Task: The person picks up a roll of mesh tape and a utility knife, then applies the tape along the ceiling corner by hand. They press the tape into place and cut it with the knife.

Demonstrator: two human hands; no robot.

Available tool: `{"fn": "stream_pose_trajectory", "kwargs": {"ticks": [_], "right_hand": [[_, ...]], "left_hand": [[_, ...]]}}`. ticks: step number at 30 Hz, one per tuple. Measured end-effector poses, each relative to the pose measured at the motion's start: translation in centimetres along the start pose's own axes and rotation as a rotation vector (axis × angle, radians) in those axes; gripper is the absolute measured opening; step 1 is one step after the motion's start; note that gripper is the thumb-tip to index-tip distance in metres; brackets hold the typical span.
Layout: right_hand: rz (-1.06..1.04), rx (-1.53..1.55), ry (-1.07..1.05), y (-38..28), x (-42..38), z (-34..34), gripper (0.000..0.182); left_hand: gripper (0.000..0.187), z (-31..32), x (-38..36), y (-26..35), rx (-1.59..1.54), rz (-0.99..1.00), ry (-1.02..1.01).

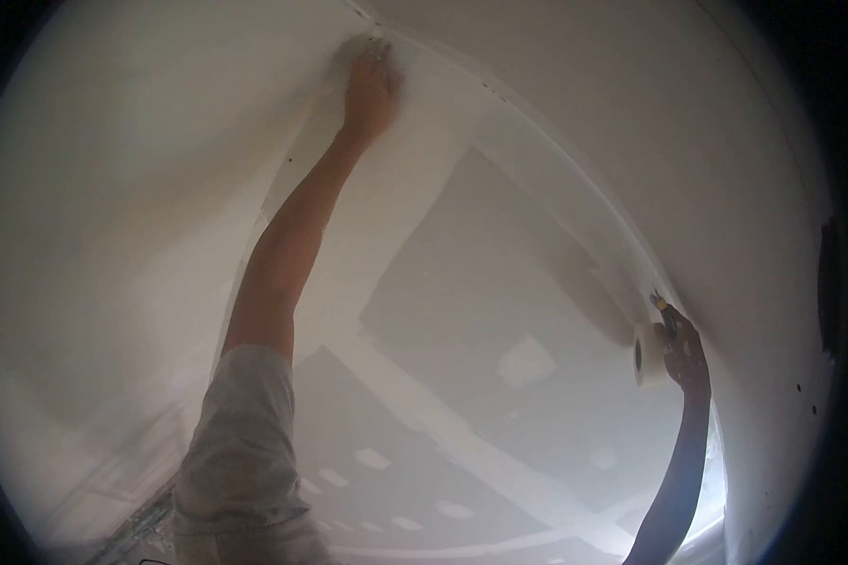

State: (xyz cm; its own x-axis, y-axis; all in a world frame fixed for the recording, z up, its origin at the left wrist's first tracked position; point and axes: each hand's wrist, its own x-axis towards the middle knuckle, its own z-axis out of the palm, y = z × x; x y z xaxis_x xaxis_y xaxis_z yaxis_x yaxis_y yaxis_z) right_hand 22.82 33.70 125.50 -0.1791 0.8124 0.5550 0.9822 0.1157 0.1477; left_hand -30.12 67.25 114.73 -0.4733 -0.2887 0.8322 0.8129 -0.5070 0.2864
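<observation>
High up at the corner where the surfaces meet, my left hand (372,91) is raised against the plasterboard, its fingers bent and hard to make out in shadow. On the right, my right hand (685,356) is closed around a small tool (665,309) with a yellowish part and a metal tip pointing at the seam. A roll of white tape (646,355) hangs at the same hand, on its left side. The long corner seam (584,174) curves between the two hands.
Grey plasterboard (462,254) with pale filler bands and patches (526,362) spreads between the arms. Plain pale surfaces lie to the left and right. Bright light comes from the lower right, and a dark edge (146,518) shows at the lower left.
</observation>
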Motion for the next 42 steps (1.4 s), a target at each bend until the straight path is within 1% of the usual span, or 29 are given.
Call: {"fn": "stream_pose_trajectory", "kwargs": {"ticks": [1, 2, 4, 8, 10, 11, 13, 14, 15, 17, 18, 19, 20, 21, 22, 23, 24, 26, 27, 28, 29, 30, 31, 32, 33, 34, 37, 40, 42], "right_hand": [[-0.045, 0.027, 0.006, 0.0, 0.0, 0.0, 0.044], [-0.046, 0.028, 0.006, 0.0, 0.0, 0.0, 0.044], [0.018, 0.006, 0.008, 0.2, 0.2, 0.2, 0.042], [0.009, -0.053, -0.019, -1.2, -1.1, -1.3, 0.043], [-0.075, -0.02, 0.003, -1.7, -1.4, -1.4, 0.042], [-0.169, 0.011, 0.04, -1.4, -1.5, -1.0, 0.042], [-0.298, -0.087, 0.115, -1.2, -1.2, -0.5, 0.044], [-0.337, -0.207, 0.143, -1.5, -1.1, -0.4, 0.045], [-0.295, -0.244, 0.151, -1.8, -1.2, -0.3, 0.047], [-0.239, -0.296, 0.161, -2.6, -1.3, -0.3, 0.048], [-0.222, -0.312, 0.164, -7.1, -1.1, -0.7, 0.047], [-0.213, -0.355, 0.187, -7.4, -1.2, -0.7, 0.047], [-0.21, -0.396, 0.208, -7.5, -1.2, -0.6, 0.047], [-0.174, -0.397, 0.206, -9.8, -0.9, -0.7, 0.047], [-0.144, -0.476, 0.22, -9.9, -0.8, -0.7, 0.043], [-0.118, -0.55, 0.23, -12.0, -0.4, -0.4, 0.039], [-0.096, -0.541, 0.226, -13.9, 0.0, 0.0, 0.039], [-0.041, -0.676, 0.271, -15.2, 0.1, 0.3, 0.047], [-0.024, -0.667, 0.265, -15.4, 0.3, 0.3, 0.047], [-0.044, -0.685, 0.259, -15.6, 0.5, 0.2, 0.044], [-0.065, -0.701, 0.252, -15.8, 0.8, 0.2, 0.041], [0.019, -0.693, 0.202, -16.3, 1.1, 0.0, 0.039], [0.031, -0.683, 0.195, -16.4, 1.1, 0.2, 0.039], [0.005, -0.686, 0.243, -16.5, 1.0, 0.4, 0.039], [-0.021, -0.689, 0.291, -16.6, 1.0, 0.6, 0.039], [0.034, -0.705, 0.276, -16.8, 1.3, 0.8, 0.055], [0.04, -0.72, 0.319, -17.8, 1.2, 1.2, 0.055], [0.099, -0.786, 0.286, -18.7, 1.1, 1.2, 0.056], [0.105, -0.757, 0.288, -19.0, 1.1, 1.4, 0.057]], "left_hand": [[0.048, 0.0, 0.0, 0.0, -0.001, 0.041, -0.037], [0.047, -0.2, 0.0, 0.2, -0.002, 0.081, -0.075], [0.047, -0.7, 0.7, 0.1, 0.027, 0.082, -0.067], [0.048, -2.1, 1.5, -0.2, 0.095, 0.08, -0.059], [0.049, -2.1, 2.3, -1.9, 0.132, 0.117, -0.056], [0.05, -1.5, 2.2, -2.1, 0.162, 0.154, -0.046], [0.053, -2.2, 2.7, -2.2, 0.072, 0.136, -0.067], [0.054, -2.2, 2.8, -2.1, 0.097, 0.162, -0.05], [0.055, -2.3, 3.0, -2.0, 0.124, 0.192, -0.034], [0.058, -2.6, 3.3, -1.9, 0.133, 0.154, -0.076], [0.064, -4.6, 5.4, -5.0, 0.104, 0.132, -0.081], [0.07, -4.7, 5.4, -4.6, 0.074, 0.109, -0.087], [0.078, -4.6, 5.6, -4.4, 0.118, 0.076, -0.116], [0.086, -5.4, 6.8, -5.9, 0.169, 0.046, -0.144], [0.102, -5.5, 7.0, -5.7, 0.144, -0.019, -0.199], [0.102, -6.0, 7.9, -7.2, 0.127, -0.005, -0.212], [0.107, -6.3, 8.7, -8.1, 0.175, -0.053, -0.243], [0.122, -6.4, 9.6, -7.3, 0.224, -0.152, -0.299], [0.122, -5.4, 9.6, -8.4, 0.216, -0.138, -0.311], [0.124, -4.5, 9.9, -10.0, 0.289, -0.103, -0.327], [0.125, -4.3, 10.0, -10.2, 0.324, -0.078, -0.341], [0.126, -4.6, 10.3, -9.7, 0.359, -0.052, -0.354], [0.129, -5.1, 10.6, -9.4, 0.283, -0.127, -0.349], [0.133, -5.4, 10.8, -9.2, 0.207, -0.205, -0.342], [0.133, -5.3, 10.9, -9.3, 0.204, -0.197, -0.35], [0.135, -5.4, 11.0, -9.3, 0.233, -0.209, -0.353], [0.138, -5.4, 11.3, -9.9, 0.256, -0.231, -0.351], [0.139, -5.9, 11.7, -9.9, 0.256, -0.264, -0.365], [0.139, -6.2, 11.7, -10.0, 0.26, -0.275, -0.39]]}}
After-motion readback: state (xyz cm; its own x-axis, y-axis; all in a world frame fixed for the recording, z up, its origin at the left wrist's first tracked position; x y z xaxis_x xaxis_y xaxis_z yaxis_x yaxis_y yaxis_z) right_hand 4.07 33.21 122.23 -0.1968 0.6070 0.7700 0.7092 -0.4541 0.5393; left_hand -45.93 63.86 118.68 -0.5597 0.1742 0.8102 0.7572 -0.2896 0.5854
